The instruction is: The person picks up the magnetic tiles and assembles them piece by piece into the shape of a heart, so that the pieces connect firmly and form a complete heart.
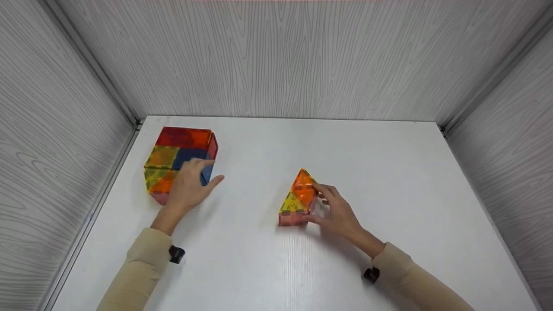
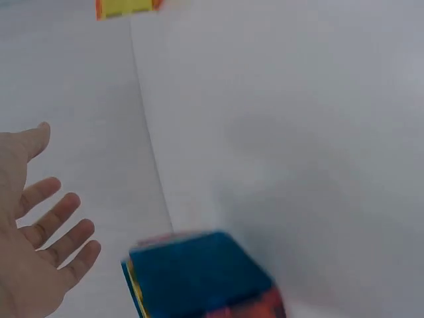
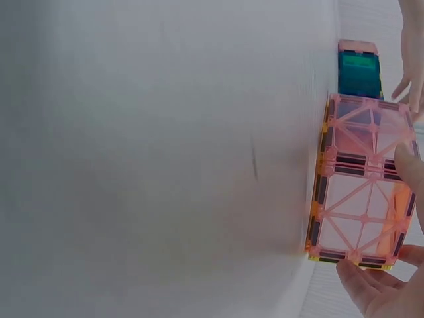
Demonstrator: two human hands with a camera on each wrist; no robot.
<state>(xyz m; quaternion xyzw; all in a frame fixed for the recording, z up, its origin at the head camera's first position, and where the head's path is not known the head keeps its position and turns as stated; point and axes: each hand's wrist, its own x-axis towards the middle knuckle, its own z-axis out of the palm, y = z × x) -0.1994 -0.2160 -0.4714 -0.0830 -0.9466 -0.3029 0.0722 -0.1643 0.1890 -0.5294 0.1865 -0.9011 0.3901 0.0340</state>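
A wedge-shaped build of magnetic tiles stands on the table, orange and yellow on top with pink sides. My right hand grips its right side between thumb and fingers. The right wrist view shows pink square tiles with fingers at both ends. To the left is a larger magnetic-tile block in red, orange, yellow and blue. My left hand, thumb and fingers spread, hovers at its near right side and hides part of it. In the left wrist view that hand holds nothing, apart from the blue tile face.
Both builds stand on a white table. Grey wood-grain panels enclose the table at the back, left and right. The larger block is near the left panel.
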